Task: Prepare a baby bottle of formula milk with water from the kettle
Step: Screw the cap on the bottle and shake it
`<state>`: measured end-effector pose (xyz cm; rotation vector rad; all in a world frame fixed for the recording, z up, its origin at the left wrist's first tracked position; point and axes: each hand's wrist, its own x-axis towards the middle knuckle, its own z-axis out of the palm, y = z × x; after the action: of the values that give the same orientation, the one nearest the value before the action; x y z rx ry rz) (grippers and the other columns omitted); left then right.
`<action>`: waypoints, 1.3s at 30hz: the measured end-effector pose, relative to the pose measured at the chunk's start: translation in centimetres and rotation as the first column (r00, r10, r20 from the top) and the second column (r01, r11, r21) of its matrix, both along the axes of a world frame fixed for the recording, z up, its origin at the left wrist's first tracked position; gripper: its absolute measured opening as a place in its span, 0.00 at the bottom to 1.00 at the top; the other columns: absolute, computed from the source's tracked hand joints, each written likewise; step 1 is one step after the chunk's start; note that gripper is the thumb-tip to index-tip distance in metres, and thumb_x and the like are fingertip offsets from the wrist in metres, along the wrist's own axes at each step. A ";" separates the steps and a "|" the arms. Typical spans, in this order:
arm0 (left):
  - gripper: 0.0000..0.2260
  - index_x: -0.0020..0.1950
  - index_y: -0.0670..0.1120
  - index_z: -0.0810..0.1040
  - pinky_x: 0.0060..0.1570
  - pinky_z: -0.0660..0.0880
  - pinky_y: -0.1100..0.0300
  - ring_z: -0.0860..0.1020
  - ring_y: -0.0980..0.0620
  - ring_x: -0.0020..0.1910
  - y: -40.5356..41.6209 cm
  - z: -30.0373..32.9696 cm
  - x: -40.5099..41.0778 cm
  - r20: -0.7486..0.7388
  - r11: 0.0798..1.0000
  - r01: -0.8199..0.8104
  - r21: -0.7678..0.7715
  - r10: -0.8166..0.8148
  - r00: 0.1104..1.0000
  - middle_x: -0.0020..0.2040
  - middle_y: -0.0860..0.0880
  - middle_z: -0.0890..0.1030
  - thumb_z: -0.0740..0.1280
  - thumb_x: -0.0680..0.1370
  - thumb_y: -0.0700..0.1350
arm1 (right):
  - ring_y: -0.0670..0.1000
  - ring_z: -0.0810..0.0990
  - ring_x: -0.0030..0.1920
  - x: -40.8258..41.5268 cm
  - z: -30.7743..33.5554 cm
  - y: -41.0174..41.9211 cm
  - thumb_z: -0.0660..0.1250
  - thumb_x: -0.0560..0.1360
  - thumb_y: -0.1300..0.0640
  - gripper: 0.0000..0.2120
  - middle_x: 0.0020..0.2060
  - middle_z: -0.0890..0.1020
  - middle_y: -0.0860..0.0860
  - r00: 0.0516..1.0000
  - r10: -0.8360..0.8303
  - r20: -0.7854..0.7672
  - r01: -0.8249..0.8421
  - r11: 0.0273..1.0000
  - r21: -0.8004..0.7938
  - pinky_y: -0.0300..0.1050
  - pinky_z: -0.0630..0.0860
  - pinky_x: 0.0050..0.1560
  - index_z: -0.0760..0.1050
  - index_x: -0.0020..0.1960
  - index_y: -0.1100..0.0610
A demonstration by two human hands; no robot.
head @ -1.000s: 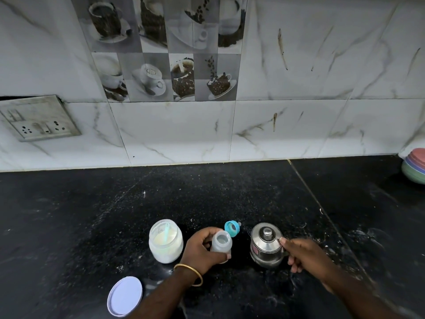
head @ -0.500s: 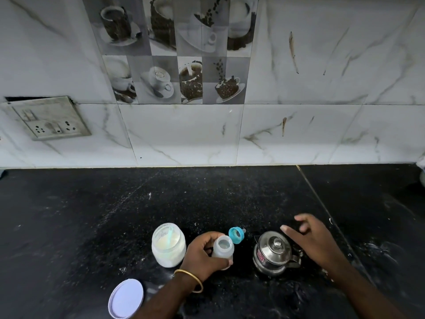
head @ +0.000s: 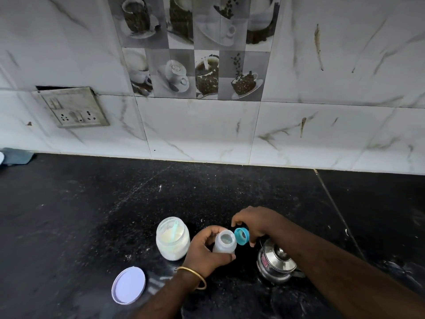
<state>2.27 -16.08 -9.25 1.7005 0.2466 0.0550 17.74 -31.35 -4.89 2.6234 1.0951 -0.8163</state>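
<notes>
My left hand (head: 208,250) grips a small translucent baby bottle (head: 225,243) standing open on the black counter (head: 92,215). My right hand (head: 257,223) pinches the blue bottle cap (head: 242,236) just right of the bottle's mouth, tilted on its side. A small steel kettle (head: 277,263) with its lid on sits to the right, partly under my right forearm. Left of the bottle stands an open jar of white formula powder (head: 173,241) with a pale blue scoop inside.
The jar's white lid (head: 128,285) lies flat near the front edge on the left. A tiled wall with a switch plate (head: 73,108) backs the counter. A grey cloth (head: 17,156) lies at the far left by the wall.
My right hand left the kettle, crossed to the left and took hold of the blue cap. The left hand stayed on the bottle. The view shifted left.
</notes>
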 end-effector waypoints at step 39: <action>0.30 0.56 0.46 0.81 0.57 0.80 0.55 0.85 0.50 0.53 1.3 1.4 0.8 0.051 0.980 0.166 -0.108 -0.162 0.986 0.52 0.48 0.87 0.82 0.56 0.45 | 0.50 0.80 0.50 -9.2 12.1 2.1 0.72 0.71 0.56 0.16 0.52 0.79 0.46 0.961 0.163 0.224 -0.211 0.955 0.208 0.46 0.75 0.40 0.78 0.58 0.47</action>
<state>3.10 -14.74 -7.90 1.6001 0.0756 -0.0444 8.54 -29.25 7.24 2.6531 1.4263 -0.3900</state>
